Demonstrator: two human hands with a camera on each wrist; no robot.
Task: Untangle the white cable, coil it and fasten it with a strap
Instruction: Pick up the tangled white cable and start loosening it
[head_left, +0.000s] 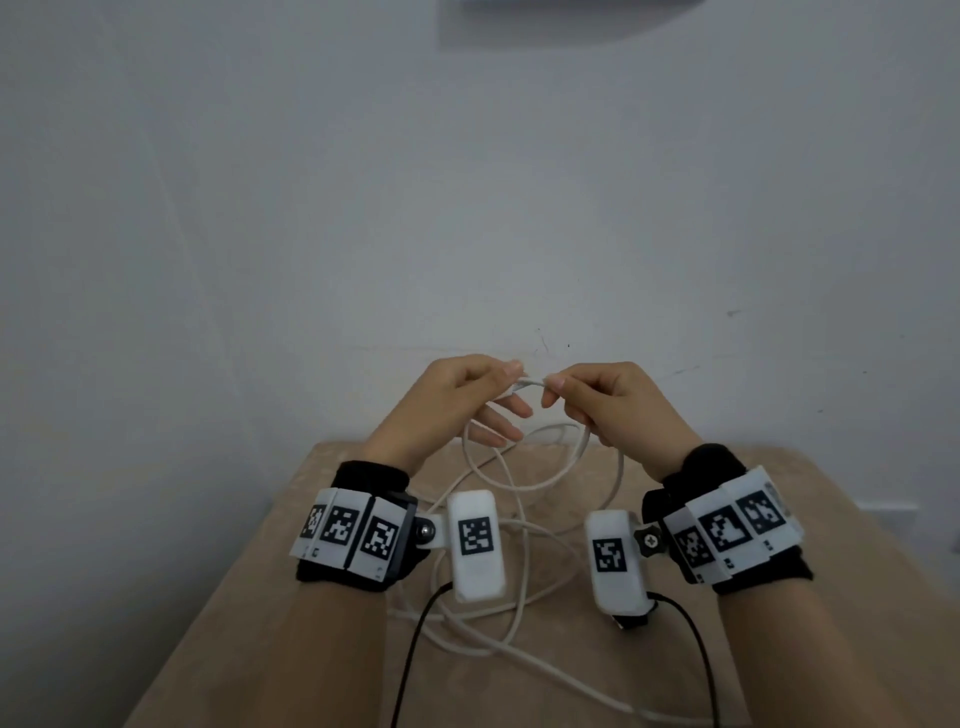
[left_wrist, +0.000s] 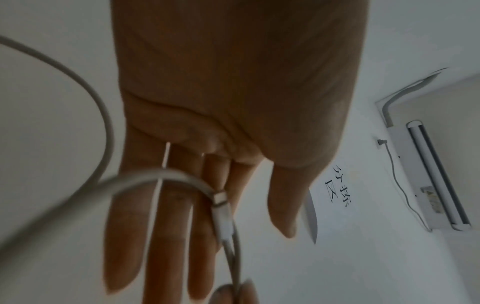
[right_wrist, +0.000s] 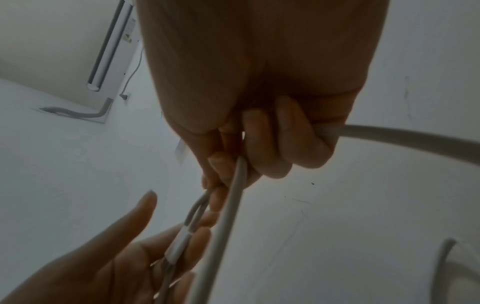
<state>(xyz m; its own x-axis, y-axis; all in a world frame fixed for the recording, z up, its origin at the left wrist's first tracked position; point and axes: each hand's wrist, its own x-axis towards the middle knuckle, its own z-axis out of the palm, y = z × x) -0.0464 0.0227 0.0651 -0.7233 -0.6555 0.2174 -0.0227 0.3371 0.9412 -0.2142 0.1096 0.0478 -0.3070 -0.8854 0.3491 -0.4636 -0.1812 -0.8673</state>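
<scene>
Nearest the viewer, the white cable (head_left: 519, 582) lies in loose, crossing loops on the beige table (head_left: 249, 597), one strand trailing off toward the near right edge. Two thin black leads (head_left: 410, 654) run over the same surface from the white tagged camera housings (head_left: 475, 545) mounted on black wrist bands (head_left: 363, 519), one on each forearm.

Farther up, strands of the cable rise off the table in an arc to both hands, which are lifted above the table's far edge and almost meet. The left hand (head_left: 457, 395) pinches the cable's white plug (left_wrist: 223, 218) between thumb and forefinger; its other fingers (left_wrist: 124, 236) stretch out straight and slack beneath, holding nothing. In the left wrist view the cord bends back in a tight curl just behind the plug and crosses in front of those fingers.

The right hand (head_left: 618, 400) is to the right of it, thumb and forefinger pinching a short doubled piece of cable right beside the plug. Its remaining fingers (right_wrist: 298, 139) are curled in toward the palm, and a thicker-looking run of the cable passes through that curl and leaves to the right in the right wrist view.

Behind the hands stands a pale wall (head_left: 467, 182) with a few faint scuffs. The wrist views also catch a wall-mounted air conditioner (left_wrist: 431, 174) with its hose and a paper sign (left_wrist: 335, 189) bearing dark characters. No strap can be made out anywhere.
</scene>
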